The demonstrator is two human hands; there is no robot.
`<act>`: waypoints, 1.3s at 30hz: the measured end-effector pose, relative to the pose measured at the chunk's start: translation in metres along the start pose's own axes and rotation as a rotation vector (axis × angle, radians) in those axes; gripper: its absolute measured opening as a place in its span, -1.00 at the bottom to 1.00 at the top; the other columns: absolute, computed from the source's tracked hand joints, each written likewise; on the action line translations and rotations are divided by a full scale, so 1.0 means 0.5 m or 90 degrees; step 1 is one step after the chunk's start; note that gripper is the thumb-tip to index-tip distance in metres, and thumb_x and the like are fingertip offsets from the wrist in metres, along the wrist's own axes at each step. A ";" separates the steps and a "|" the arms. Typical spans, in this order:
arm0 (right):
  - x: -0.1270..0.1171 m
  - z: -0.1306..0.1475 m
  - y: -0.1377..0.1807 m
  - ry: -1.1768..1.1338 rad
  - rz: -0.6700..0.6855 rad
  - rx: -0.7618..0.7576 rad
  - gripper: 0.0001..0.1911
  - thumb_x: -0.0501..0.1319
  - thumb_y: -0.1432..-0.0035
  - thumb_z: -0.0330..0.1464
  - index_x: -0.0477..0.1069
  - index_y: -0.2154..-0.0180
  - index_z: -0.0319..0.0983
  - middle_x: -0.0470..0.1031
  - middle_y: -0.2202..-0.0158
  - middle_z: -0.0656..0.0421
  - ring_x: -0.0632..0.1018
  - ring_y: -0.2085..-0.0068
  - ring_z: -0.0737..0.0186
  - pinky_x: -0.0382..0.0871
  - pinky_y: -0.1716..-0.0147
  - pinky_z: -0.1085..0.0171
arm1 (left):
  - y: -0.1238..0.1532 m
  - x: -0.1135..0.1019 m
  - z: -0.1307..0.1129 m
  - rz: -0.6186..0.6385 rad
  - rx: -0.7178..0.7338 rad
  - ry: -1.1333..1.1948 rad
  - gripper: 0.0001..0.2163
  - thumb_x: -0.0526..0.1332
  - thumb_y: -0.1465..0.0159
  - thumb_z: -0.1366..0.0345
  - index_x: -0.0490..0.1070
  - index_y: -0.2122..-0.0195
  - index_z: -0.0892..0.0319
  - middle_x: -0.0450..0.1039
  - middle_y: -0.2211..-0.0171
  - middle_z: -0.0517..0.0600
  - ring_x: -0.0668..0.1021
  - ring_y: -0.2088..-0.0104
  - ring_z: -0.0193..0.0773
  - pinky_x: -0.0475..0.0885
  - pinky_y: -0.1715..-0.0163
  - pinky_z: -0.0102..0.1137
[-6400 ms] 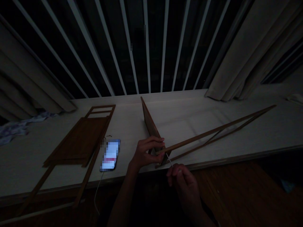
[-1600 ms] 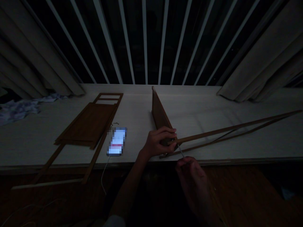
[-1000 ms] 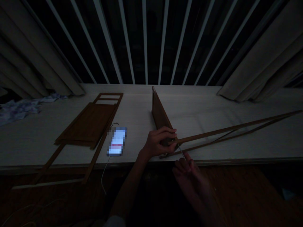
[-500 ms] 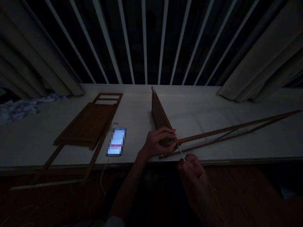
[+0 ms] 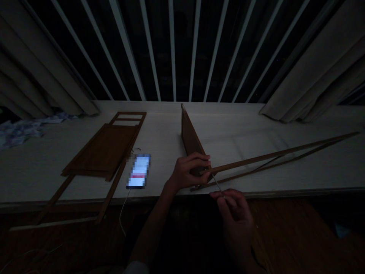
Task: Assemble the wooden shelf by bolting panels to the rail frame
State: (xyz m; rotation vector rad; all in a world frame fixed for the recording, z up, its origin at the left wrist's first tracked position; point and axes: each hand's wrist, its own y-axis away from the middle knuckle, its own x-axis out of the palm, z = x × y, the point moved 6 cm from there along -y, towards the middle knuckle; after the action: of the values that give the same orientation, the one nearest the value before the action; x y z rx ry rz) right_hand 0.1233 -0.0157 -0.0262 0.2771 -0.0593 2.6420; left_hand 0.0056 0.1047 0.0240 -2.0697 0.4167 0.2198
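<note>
My left hand (image 5: 189, 169) is closed round the near corner of a brown wooden panel (image 5: 191, 133) standing on edge, where it meets a thin wooden frame (image 5: 256, 156). The frame's long bars slant away to the right. My right hand (image 5: 235, 209), below the joint, pinches a tool with a thin metal shaft (image 5: 217, 183). Its tip meets the wood beside my left fingers; my hand hides its handle, so its exact kind cannot be told.
On the white ledge (image 5: 159, 152), a second wooden panel and frame (image 5: 101, 150) lies at left, its legs over the front edge. A lit phone (image 5: 138, 171) with a white cable (image 5: 122, 217) and several small dark pieces of hardware (image 5: 137, 148) lie beside it. Curtains (image 5: 302, 76) flank the barred window.
My right hand has turned and its fingers have shifted on the tool, with the shaft still at the joint. My left hand keeps its hold on the panel and frame.
</note>
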 end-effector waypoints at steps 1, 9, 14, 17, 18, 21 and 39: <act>0.000 0.003 0.001 0.007 -0.007 -0.006 -0.83 0.26 -0.04 -0.35 0.32 0.29 -0.17 0.54 0.36 0.19 0.53 0.30 0.28 0.34 0.21 0.26 | 0.000 0.000 0.000 0.001 -0.001 -0.002 -0.74 0.29 0.01 0.39 0.43 0.24 0.22 0.47 0.21 0.08 0.55 0.18 -0.30 0.49 0.26 -0.44; -0.003 0.009 0.005 0.111 -0.006 -0.109 -0.87 0.23 -0.07 -0.41 0.40 0.27 -0.16 0.55 0.31 0.15 0.53 0.24 0.20 0.33 0.17 0.15 | 0.000 0.000 0.003 0.004 -0.012 -0.005 -0.74 0.29 0.00 0.39 0.43 0.24 0.21 0.47 0.21 0.07 0.55 0.19 -0.30 0.49 0.27 -0.45; 0.004 0.025 0.001 0.235 0.074 -0.246 -0.83 0.21 -0.07 -0.47 0.49 0.29 -0.11 0.55 0.29 0.14 0.49 0.26 0.18 0.28 0.20 0.15 | 0.001 0.000 0.003 -0.003 -0.013 -0.009 -0.75 0.28 0.00 0.38 0.43 0.25 0.20 0.48 0.21 0.06 0.55 0.20 -0.30 0.49 0.28 -0.45; 0.003 0.022 -0.005 0.204 0.075 -0.183 -0.81 0.19 -0.11 -0.43 0.44 0.21 -0.11 0.56 0.32 0.16 0.51 0.27 0.21 0.29 0.20 0.18 | 0.002 0.002 0.005 0.003 -0.018 -0.008 -0.74 0.29 0.00 0.38 0.43 0.24 0.21 0.48 0.21 0.07 0.55 0.19 -0.30 0.48 0.28 -0.45; 0.000 0.018 -0.007 0.176 0.062 -0.139 -0.80 0.19 -0.11 -0.41 0.41 0.17 -0.11 0.56 0.35 0.17 0.52 0.28 0.22 0.30 0.20 0.19 | 0.002 0.003 0.005 0.006 -0.018 -0.007 -0.74 0.29 0.01 0.39 0.43 0.24 0.21 0.48 0.20 0.07 0.55 0.19 -0.30 0.48 0.28 -0.45; -0.003 0.001 -0.011 0.084 0.038 -0.023 -0.75 0.22 -0.09 -0.33 0.31 0.14 -0.13 0.55 0.47 0.23 0.52 0.39 0.26 0.34 0.28 0.25 | 0.000 0.002 0.004 0.007 -0.015 -0.005 -0.74 0.28 0.00 0.39 0.43 0.24 0.21 0.47 0.21 0.07 0.55 0.20 -0.31 0.49 0.30 -0.46; 0.025 -0.051 -0.023 -0.244 0.185 0.195 -0.72 0.32 0.04 -0.17 0.32 0.51 -0.21 0.35 0.61 0.30 0.25 0.59 0.46 0.12 0.56 0.42 | -0.002 0.001 0.000 0.001 -0.017 -0.014 -0.76 0.28 0.00 0.39 0.43 0.26 0.22 0.48 0.21 0.08 0.55 0.22 -0.30 0.50 0.30 -0.42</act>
State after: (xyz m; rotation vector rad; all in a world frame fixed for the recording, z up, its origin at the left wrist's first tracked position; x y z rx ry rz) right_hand 0.1132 0.0023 -0.0489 0.9394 0.1960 2.8394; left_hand 0.0066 0.1051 0.0246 -2.0916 0.4036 0.2509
